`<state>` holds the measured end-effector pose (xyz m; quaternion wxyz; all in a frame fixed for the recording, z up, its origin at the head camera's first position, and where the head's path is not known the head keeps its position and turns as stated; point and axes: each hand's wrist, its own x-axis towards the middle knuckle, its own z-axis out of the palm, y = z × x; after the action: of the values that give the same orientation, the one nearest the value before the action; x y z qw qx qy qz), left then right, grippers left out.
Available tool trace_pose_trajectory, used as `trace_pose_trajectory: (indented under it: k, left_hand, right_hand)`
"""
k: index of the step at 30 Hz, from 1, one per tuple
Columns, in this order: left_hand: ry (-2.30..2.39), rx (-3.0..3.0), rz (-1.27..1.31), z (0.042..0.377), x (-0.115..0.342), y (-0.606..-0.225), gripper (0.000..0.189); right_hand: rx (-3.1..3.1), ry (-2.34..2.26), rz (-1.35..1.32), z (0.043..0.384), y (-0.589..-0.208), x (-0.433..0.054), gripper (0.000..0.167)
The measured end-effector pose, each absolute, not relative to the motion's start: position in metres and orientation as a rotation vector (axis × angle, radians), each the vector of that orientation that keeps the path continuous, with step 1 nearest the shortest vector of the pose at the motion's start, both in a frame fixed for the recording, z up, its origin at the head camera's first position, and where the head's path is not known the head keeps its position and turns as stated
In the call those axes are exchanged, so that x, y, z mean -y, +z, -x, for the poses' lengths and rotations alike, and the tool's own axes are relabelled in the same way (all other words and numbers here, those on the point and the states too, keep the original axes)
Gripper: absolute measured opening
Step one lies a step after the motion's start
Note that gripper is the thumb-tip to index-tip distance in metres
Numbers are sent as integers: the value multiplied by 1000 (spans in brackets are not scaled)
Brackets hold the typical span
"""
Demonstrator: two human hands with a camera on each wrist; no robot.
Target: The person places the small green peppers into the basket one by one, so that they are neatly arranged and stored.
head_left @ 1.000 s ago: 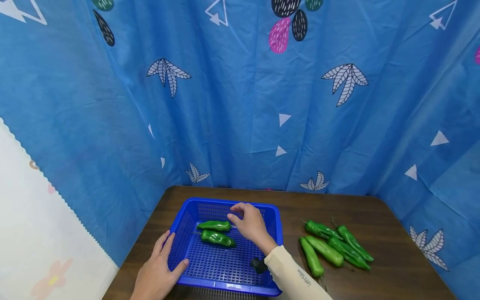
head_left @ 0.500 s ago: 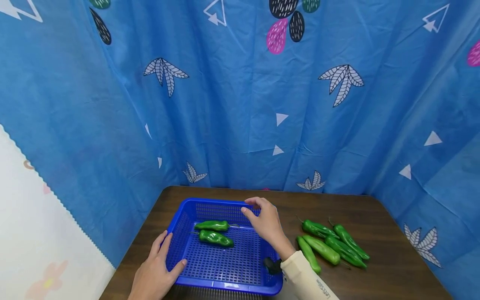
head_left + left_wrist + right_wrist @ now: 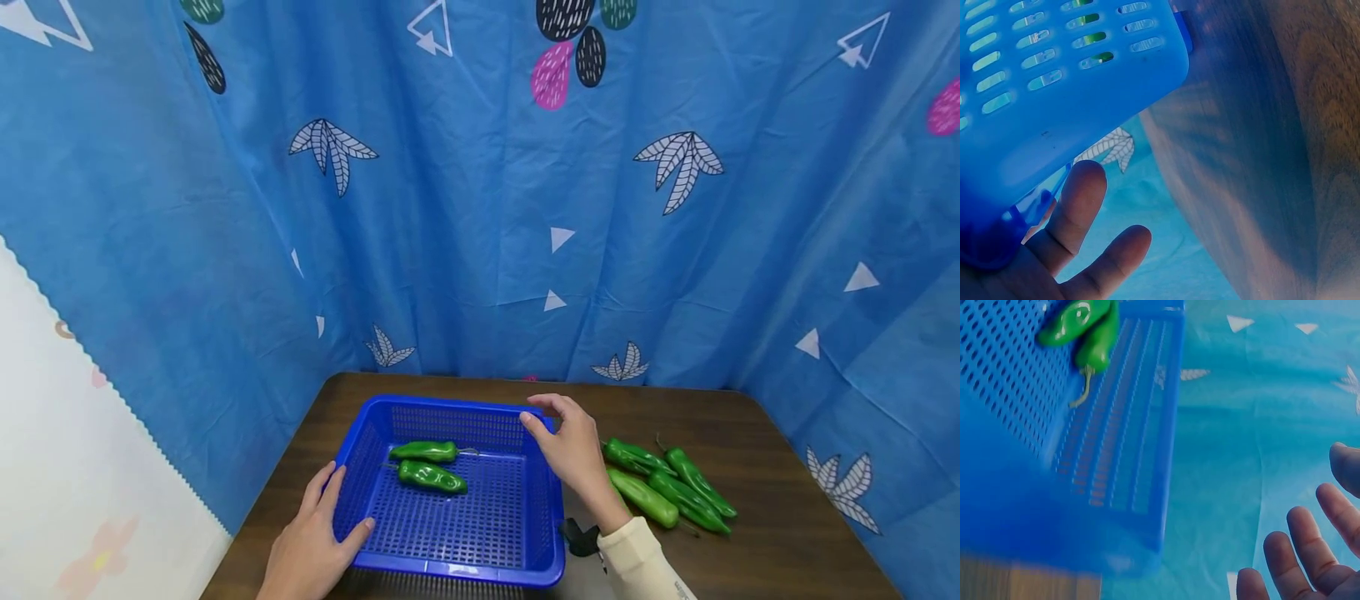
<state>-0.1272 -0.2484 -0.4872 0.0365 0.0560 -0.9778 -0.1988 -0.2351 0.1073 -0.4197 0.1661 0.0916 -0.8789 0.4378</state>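
I've got left hand [image 3: 311, 535] loose, fingers straight at the basket [image 3: 457, 570] rim, probably steadying it. Right hand [image 3: 576, 450] grasps nothing, fingers relaxed by the right rim. 2 peppers [image 3: 432, 477] lie inside; 4 show in the pile [image 3: 643, 498], right, likely for easy reach.

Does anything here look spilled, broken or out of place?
Nothing really stands out. The blue basket looks upright, with two green peppers lying inside, and the loose peppers lie bunched on the table, with no visible damage. One paler pepper differs from its darker neighbours, but that seems harmless.
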Motion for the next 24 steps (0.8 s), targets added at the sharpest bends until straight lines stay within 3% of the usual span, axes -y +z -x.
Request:
trace_pose_trajectory:
  k: [13, 24]
  left_hand:
    - [-647, 3038, -228, 125, 249, -487, 100]
    - [-646, 3025, -228, 127, 247, -486, 98]
  right_hand:
    - [2440, 1212, -58, 217, -423, -149, 28]
    - [2459, 1219, 60, 199, -449, -168, 27]
